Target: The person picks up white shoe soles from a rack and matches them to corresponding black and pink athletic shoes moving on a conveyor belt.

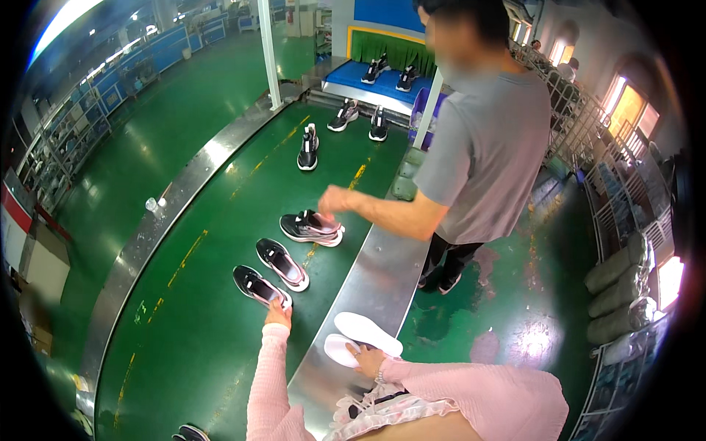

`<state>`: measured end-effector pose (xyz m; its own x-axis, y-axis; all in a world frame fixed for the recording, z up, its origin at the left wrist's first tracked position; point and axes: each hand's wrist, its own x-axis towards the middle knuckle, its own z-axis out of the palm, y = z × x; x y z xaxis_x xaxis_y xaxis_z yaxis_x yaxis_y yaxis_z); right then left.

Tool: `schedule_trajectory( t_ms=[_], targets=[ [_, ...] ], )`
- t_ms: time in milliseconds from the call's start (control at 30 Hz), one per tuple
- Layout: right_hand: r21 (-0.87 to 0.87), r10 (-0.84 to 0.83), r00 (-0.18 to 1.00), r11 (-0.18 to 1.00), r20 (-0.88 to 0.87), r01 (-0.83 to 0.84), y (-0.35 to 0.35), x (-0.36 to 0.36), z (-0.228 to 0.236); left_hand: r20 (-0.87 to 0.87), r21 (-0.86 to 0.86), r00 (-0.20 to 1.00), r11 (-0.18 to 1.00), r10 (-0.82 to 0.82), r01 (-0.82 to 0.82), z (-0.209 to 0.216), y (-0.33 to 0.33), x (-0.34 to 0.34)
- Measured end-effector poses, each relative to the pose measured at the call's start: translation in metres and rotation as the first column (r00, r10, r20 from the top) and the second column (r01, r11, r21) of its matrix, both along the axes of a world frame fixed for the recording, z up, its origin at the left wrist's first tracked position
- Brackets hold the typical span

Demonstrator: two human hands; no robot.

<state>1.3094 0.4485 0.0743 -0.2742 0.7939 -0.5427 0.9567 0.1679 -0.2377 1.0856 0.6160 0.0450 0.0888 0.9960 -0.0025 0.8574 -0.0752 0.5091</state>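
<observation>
Pink sleeves [478, 397] lie nearest, left grip [279, 313] clamped on a black shoe [250, 282], right grip [368, 359] touching a white insole [338, 350], closure unclear.

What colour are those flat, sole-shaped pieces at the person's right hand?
The sole-shaped pieces are white, best seen in the head view.

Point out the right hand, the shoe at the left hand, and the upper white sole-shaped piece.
Right hand [370, 359]: head view, back of hand.
Shoe [259, 287]: head view, its opening.
Upper white sole-shaped piece [368, 334]: head view, its middle.
</observation>
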Motion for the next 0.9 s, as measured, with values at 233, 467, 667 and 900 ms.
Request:
schedule_trajectory(
  t_ms=[233, 467, 667, 900],
  targets=[
    [0.060, 0.119, 0.993, 0.991, 0.006, -0.119, -0.001, 0.006, -0.008, -0.203, -0.114, 0.964, 0.973, 0.173, -0.199, -0.006, -0.028, 0.012],
    [0.110, 0.193, 0.976, 0.977, -0.102, -0.182, 0.003, 0.025, 0.012, 0.037, -0.202, 0.925, 0.909, 0.379, -0.365, 0.006, -0.116, 0.037],
    [0.167, 0.162, 0.902, 0.981, -0.401, -0.102, 0.017, 0.051, 0.031, 0.561, -0.113, 0.391, 0.535, 0.730, -0.837, -0.009, -0.119, 0.020],
    [0.248, 0.255, 0.887, 0.954, -0.385, -0.167, 0.054, 0.026, 0.066, 0.553, -0.102, 0.421, 0.559, 0.719, -0.823, -0.030, -0.059, -0.021]
  ],
)
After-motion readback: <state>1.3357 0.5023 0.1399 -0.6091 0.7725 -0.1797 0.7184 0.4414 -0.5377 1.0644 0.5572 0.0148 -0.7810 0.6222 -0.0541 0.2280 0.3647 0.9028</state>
